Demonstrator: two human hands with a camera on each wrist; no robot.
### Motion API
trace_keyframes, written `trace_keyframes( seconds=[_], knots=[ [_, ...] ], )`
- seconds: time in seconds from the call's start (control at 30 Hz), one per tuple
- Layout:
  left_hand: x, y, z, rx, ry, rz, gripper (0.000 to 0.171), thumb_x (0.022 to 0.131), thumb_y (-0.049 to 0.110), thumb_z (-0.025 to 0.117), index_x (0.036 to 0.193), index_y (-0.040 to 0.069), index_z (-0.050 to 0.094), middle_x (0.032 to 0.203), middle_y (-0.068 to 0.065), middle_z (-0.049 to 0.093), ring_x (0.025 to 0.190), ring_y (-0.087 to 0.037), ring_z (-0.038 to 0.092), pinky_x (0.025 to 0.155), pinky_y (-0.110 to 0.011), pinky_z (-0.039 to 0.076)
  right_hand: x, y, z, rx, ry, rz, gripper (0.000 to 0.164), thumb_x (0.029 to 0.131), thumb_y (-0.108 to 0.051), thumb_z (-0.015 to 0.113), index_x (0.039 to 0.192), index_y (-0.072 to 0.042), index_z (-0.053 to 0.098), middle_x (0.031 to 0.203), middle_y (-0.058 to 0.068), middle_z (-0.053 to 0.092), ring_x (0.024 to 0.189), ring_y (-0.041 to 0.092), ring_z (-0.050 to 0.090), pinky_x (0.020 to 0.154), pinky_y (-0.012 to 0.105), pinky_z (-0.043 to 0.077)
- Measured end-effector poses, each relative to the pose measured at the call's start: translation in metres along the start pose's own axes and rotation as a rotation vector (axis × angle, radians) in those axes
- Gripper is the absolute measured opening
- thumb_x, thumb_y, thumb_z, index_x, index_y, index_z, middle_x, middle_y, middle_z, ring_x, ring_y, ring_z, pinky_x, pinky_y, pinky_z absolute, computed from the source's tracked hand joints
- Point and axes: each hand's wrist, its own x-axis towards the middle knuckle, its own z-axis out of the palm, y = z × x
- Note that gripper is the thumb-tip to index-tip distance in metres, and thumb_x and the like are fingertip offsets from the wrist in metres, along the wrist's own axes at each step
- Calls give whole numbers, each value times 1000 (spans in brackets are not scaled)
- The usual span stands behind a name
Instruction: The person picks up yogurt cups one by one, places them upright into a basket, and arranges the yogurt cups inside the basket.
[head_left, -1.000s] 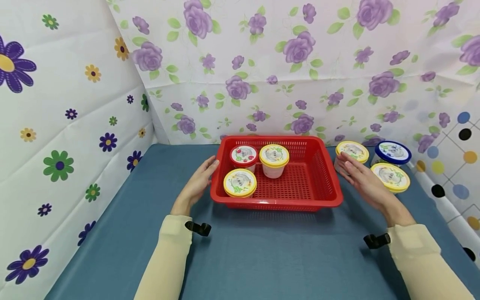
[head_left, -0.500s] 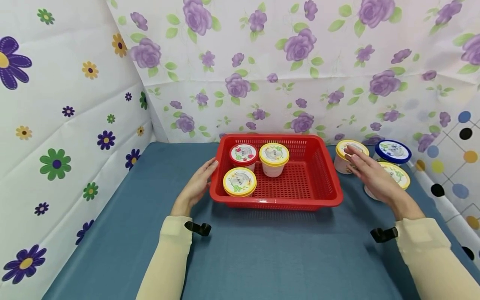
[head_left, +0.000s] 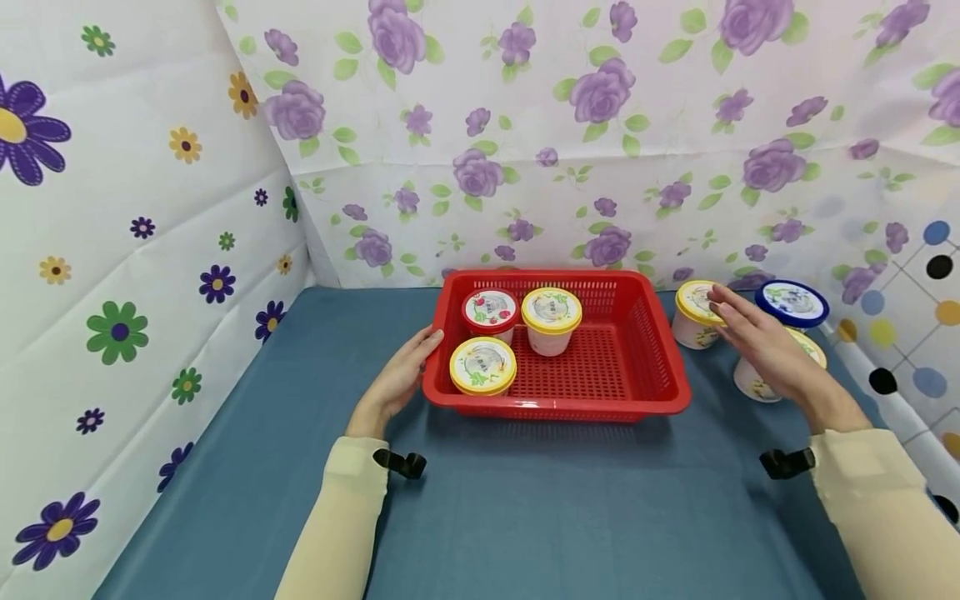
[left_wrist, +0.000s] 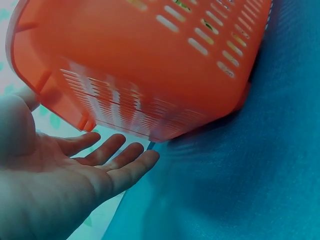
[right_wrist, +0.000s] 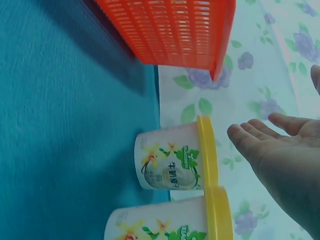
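Note:
A red plastic basket (head_left: 558, 405) with slotted sides sits on the blue cloth. Standing in its left part are a red-lidded tub (head_left: 490, 311), a yellow-lidded tub (head_left: 551, 312) and another yellow-lidded tub (head_left: 483, 367). My left hand (head_left: 396, 377) is at the basket's left end, thumb by the rim and fingers loosely extended, as the left wrist view shows. Over the tubs on the right hovers my right hand (head_left: 776, 354), fingers straight, holding nothing. Below and around it stand a yellow-lidded tub (head_left: 692, 329), a blue-lidded tub (head_left: 792, 302) and a partly hidden yellow-lidded tub (head_left: 753, 385).
Flowered sheeting (head_left: 480, 125) hangs right behind the basket. More sheeting borders the table (head_left: 562, 508) on the left, and a dotted sheet (head_left: 918, 350) slopes close to the tubs on the right.
My right hand has drifted rightward, away from the basket and across the tubs, uncovering more of the rear yellow-lidded one. My left hand stays at the basket's left end.

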Motion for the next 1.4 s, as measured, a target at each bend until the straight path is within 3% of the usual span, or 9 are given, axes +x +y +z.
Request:
trace_keyframes(
  seconds=[0.27,0.5,0.73,0.9,0.97,1.07,1.3,1.37,1.4],
  knots=[
    [-1,-2,0,-16,-11,9,72,109,48,51,166,14,24,152,-16,51,112,-16,63,90,-26,57,-7,3,-13,-73,17,7,66,115,-39,33,169,-21,0,175,7,1,160,26,5,118,19,29],
    [-1,-7,-2,-17,0,-3,70,108,47,51,166,16,26,152,-15,51,118,-19,62,94,-28,56,-17,5,-23,-240,75,37,64,114,-43,33,169,-29,4,175,6,4,157,40,15,108,6,31],
    [1,-10,-1,-15,-4,3,66,108,46,53,164,19,31,150,-11,53,127,-25,59,102,-35,54,-25,12,-32,-343,132,17,65,114,-42,36,168,-28,5,175,8,8,151,7,23,92,-2,27],
    [-1,-10,-1,-7,-18,18,63,109,43,51,164,19,32,150,-10,54,129,-26,59,102,-36,54,-26,15,-36,-392,131,11,66,114,-40,37,169,-22,3,173,16,2,158,23,10,90,-4,25],
    [-1,-10,0,-11,-28,24,62,110,42,50,164,18,31,150,-11,54,129,-26,59,102,-36,55,-28,16,-38,-412,136,0,67,114,-37,37,168,-19,3,173,19,-1,158,39,6,106,4,23],
    [-1,-9,0,-11,-36,34,61,110,41,50,164,17,32,149,-12,55,128,-25,60,101,-35,55,-31,19,-41,-437,151,-13,67,114,-34,39,168,-15,5,172,22,-2,149,60,11,126,48,22],
    [-1,-10,-1,-7,-49,53,60,110,40,49,163,16,33,148,-13,55,126,-25,61,100,-35,55,-33,26,-46,-505,188,-26,67,113,-30,43,167,-9,10,170,30,1,141,69,20,119,63,28],
    [-1,-11,-2,-12,-52,56,60,110,41,49,163,16,33,149,-13,55,126,-25,60,101,-35,55,-33,28,-45,-516,196,-18,67,114,-31,42,167,-7,9,169,32,0,140,72,17,102,85,19],
    [-1,-12,-2,-11,-52,57,60,110,41,49,163,16,34,149,-13,55,126,-25,60,100,-35,55,-33,30,-45,-527,203,-14,67,114,-32,42,167,-6,10,168,33,-1,140,72,17,101,86,20]
  ],
)
